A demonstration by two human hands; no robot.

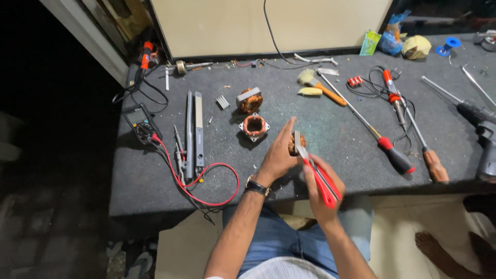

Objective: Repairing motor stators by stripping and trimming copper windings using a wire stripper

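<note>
Coil (pixel 295 143), a small copper-wound one, sits pinched in the left hand (pixel 279 155) just above the near edge of the bench (pixel 155 181), thumb and fingers curled around it. One right hand (pixel 321 188) grips one pair of red-handled cutters (pixel 316 173), fingers wrapped tight round the handles, the metal tips touching the coil's top.

Going down in size: one dark bench carries everything. One drill (pixel 483 132) lies at the far right edge. Two grey metal strips (pixel 194 134) lie side by side left of centre. Three screwdrivers show: one long with a red and black handle (pixel 395 155), one with a wooden handle (pixel 433 164), one with an orange handle (pixel 330 94). One soldering iron (pixel 391 88) with an orange grip lies among a black cable. One multimeter (pixel 139 123) sits at the left edge, its one red lead (pixel 206 181) looping across the bench beside a black one. Two more copper windings rest behind the hands: one in a square frame (pixel 254 125), one just beyond it (pixel 250 99). One wristwatch (pixel 257 186) is on the left wrist. One small red part (pixel 355 81) lies near the cable. One bare foot (pixel 431 245) of another person stands on the floor at the lower right.
</note>
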